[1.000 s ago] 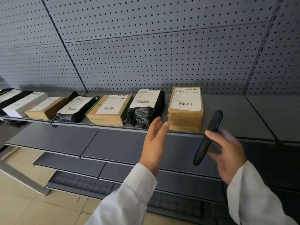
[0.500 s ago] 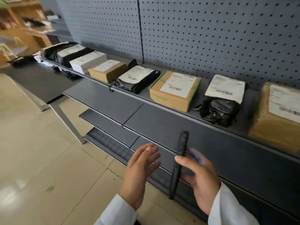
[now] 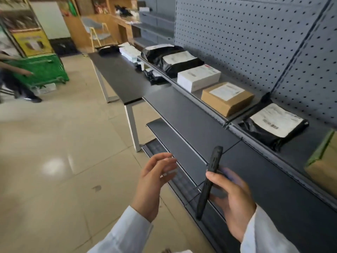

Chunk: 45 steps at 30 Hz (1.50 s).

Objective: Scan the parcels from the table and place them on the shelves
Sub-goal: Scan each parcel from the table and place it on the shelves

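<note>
A black scanner [image 3: 209,181] is gripped edge-on by the right hand [image 3: 231,199]; the left hand [image 3: 153,183] is held open and empty. Parcels [image 3: 198,77] are lined along the shelf [image 3: 237,123], beyond the table [image 3: 118,77].

Glossy beige tile floor [image 3: 54,161], grey pegboard wall [image 3: 246,42], wooden counter [image 3: 102,21] beyond.

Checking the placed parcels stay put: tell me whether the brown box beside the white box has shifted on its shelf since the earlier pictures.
No. The brown box sits between the white box and the black bag, as before, on the top shelf; only the camera turned.
</note>
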Each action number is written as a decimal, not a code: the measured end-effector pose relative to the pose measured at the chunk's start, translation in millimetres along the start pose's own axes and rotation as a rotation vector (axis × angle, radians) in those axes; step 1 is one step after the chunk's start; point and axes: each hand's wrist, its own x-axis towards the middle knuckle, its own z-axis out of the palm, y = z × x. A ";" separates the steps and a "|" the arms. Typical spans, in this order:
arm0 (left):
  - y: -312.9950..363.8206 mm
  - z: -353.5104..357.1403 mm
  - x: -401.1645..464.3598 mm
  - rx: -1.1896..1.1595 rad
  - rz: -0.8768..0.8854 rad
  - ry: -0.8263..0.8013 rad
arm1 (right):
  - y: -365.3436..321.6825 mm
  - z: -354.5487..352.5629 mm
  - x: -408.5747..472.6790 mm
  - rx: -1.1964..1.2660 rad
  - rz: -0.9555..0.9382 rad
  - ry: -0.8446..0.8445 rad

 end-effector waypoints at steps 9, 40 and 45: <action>28.0 -85.8 67.5 -0.029 -0.066 0.220 | 15.9 98.8 90.6 -0.120 0.116 -0.147; 239.5 -358.2 529.1 -0.061 -0.092 0.490 | 29.3 571.9 521.7 -0.227 0.265 -0.305; 321.5 -437.3 608.5 -0.097 -0.011 0.452 | 9.9 685.6 559.6 -0.294 0.195 -0.344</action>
